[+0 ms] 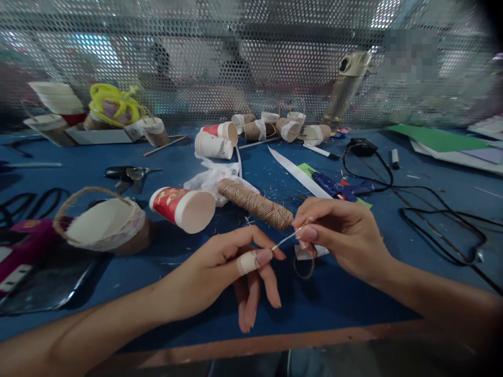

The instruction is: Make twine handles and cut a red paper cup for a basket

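Between the left hand (226,259) and right hand (349,230), a thin, pale strand (285,241) stretches, pinched in the fingers of both. Just beyond this grip lies brown twine (255,203), with a paper cup (175,206) farther left.

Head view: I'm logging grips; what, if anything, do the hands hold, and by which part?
A pale strand: the left hand pinches its lower part, the right hand its upper part.

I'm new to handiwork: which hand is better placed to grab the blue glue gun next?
Probably the right hand: the blue glue gun lies beyond it, farther from the left hand. Both seem to pinch a thin strand.
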Demonstrator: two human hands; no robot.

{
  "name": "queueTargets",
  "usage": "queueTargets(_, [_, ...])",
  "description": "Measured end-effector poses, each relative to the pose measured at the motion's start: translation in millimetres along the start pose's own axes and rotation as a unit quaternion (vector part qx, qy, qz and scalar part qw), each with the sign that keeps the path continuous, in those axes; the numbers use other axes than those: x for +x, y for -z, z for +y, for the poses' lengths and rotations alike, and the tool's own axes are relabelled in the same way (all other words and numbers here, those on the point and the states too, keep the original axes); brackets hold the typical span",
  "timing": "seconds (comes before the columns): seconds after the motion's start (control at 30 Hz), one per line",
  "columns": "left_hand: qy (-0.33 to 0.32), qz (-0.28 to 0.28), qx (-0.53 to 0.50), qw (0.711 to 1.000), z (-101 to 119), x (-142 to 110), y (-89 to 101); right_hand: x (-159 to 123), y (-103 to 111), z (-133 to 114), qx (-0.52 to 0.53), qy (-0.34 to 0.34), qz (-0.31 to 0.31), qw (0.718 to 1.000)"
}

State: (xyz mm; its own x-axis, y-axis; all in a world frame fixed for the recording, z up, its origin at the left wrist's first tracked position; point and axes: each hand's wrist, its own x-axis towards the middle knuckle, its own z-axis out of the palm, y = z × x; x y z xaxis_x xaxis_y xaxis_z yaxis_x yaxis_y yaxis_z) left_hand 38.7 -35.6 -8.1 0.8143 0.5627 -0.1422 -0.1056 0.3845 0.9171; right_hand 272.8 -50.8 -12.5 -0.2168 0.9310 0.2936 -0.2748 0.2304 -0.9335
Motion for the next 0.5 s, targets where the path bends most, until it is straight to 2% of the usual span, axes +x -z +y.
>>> queueTargets(0.13, [0.011, -0.027, -0.03, 0.999, -0.2, 0.1, 1.6, -0.2, 0.1, 1.1, 0.03, -0.014, -0.014, 0.999])
queueTargets(0.37, [-0.001, -0.048, -0.035, 0.998, -3.5, 1.5, 3.8, 0.8, -2.7, 2.7, 0.083, -0.051, 0.003, 0.995])
queueTargets(0.5, [0.008, -0.038, 0.0, 0.999, -3.1, 0.5, 1.3, 0.3, -5.3, 1.2, 0.099, -0.06, -0.001, 0.993])
